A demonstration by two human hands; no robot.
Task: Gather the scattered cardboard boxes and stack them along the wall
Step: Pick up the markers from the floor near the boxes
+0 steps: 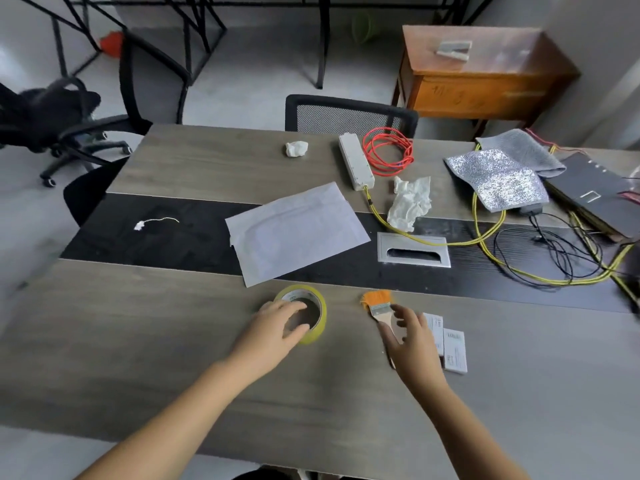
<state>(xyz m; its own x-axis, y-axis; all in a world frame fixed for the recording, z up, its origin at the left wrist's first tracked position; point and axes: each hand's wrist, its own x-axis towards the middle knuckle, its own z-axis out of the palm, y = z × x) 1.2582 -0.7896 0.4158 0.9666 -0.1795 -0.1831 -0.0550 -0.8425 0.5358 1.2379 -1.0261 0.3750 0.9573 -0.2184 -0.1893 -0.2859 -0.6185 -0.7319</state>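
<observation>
Hands are both low in the centre of the frame, over the near part of the table [138, 358]. The left hand [277, 327] lies on the roll of yellow tape [308, 315], fingers spread wide over its ring and touching the top edge; it is not closed around the roll. The right hand [412, 337] is half open above the wooden handle of the orange brush [379, 304], with fingers curved; whether they already touch the handle I cannot tell.

No cardboard box is visible anywhere in the frame, so the task's things must be outside the view. Two small white packets [450, 344] lie just beside the right hand, at its right.

In my judgement the step in hand is to clear or collect small items from the table. To do it well, the left hand should close on the roll from outside and inside the ring, and the right should pinch the brush by the handle, not by the bristles.
</observation>
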